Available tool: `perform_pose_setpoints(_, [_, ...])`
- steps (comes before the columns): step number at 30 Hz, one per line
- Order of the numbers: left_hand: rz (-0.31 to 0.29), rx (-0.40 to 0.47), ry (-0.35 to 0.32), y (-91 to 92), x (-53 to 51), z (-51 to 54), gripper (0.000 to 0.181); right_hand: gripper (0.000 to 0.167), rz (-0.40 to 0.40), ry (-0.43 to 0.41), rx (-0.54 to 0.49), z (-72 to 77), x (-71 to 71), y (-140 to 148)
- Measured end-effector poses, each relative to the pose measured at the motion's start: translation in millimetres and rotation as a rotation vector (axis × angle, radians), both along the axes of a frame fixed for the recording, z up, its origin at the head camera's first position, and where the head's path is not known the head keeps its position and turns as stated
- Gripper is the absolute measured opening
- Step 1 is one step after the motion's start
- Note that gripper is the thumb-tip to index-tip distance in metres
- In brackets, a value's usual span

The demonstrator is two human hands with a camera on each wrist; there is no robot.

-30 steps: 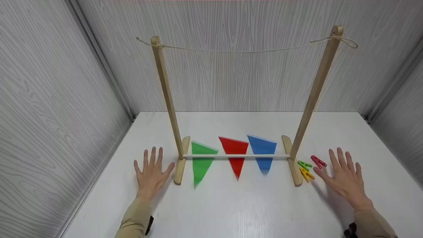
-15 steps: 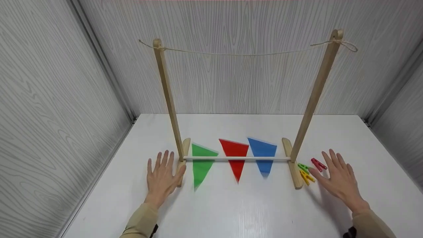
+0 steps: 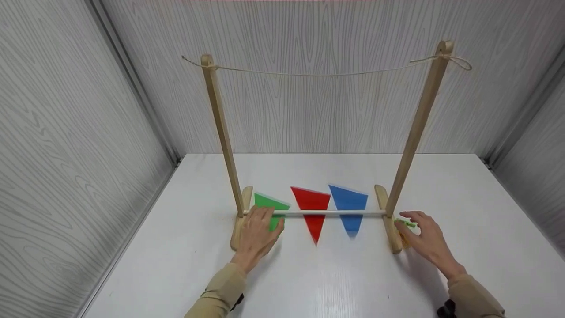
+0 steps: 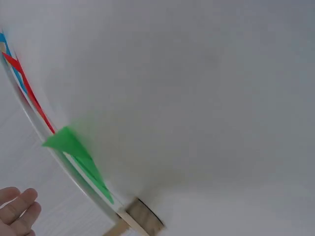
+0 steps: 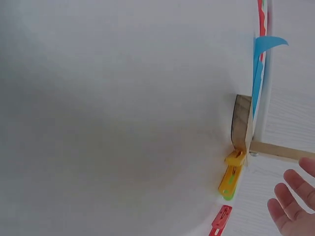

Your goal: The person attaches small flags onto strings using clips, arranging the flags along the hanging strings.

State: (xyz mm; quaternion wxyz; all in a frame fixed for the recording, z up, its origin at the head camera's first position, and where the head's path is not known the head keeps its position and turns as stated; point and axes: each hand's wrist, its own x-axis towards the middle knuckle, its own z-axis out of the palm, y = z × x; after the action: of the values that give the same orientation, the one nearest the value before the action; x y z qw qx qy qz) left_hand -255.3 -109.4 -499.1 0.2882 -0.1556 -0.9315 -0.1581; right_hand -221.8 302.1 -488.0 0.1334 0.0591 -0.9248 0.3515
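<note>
My left hand (image 3: pixel 256 232) hovers over the green triangular flag (image 3: pixel 267 201), its fingers loosely bent and partly hiding it. The left wrist view shows those fingers apart from the flag, holding nothing. Right of it lie a red flag (image 3: pixel 311 198) and a blue flag (image 3: pixel 348 198), flat on the table. My right hand (image 3: pixel 427 242) is above the clothespins, with thumb and fingers spread around the green clothespin (image 3: pixel 409 223) but not gripping it. In the right wrist view, a yellow clothespin (image 5: pixel 230 182) and a red clothespin (image 5: pixel 221 219) lie below the hand.
Two wooden posts (image 3: pixel 223 137) stand on wooden feet (image 3: pixel 392 234). A string (image 3: pixel 318 75) is tied between their tops. A white rod (image 3: pixel 311 213) joins the feet and passes over the flags. Grey panels (image 3: pixel 318 115) enclose the white table (image 3: pixel 326 278) at back and sides.
My left hand has moved right, from beside the left foot to above the green flag. My right hand has shifted left over the clothespins, its fingers bending from straight.
</note>
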Motion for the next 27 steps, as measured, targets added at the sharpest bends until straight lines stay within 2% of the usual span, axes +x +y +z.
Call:
perform_pose_setpoints(2, [-0.037,0.033,-0.065,13.7,-0.4,0.2,0.039,0.038,0.012,0.0,-0.029,-0.6,-2.3,-6])
perform_pose_setpoints(5, [-0.097,0.069,-0.169,34.0,1.2,0.2,0.039,0.038,0.025,-0.049,-0.069,-0.8,-5.1,-13])
perform_pose_setpoints(10, [-0.165,0.055,-0.302,65.1,3.8,-0.7,0.042,0.042,0.038,-0.15,-0.113,-0.2,-9.2,-21])
perform_pose_setpoints(15, [-0.212,0.054,-0.401,91.4,0.8,-0.3,0.039,0.039,0.068,-0.17,-0.137,-2.4,-14.4,-30])
perform_pose_setpoints(18, [-0.272,0.055,-0.458,102.7,-0.4,-1.6,0.04,0.04,0.099,-0.202,-0.123,-5.1,-16.5,-34])
perform_pose_setpoints(22, [-0.337,0.002,-0.516,114.2,0.6,-3.4,0.043,0.038,0.129,-0.233,-0.105,-7.8,-18.1,-38])
perform_pose_setpoints(27, [-0.356,-0.059,-0.578,125.1,0.1,-4.5,0.043,0.039,0.137,-0.264,-0.102,-9.1,-19.8,-45])
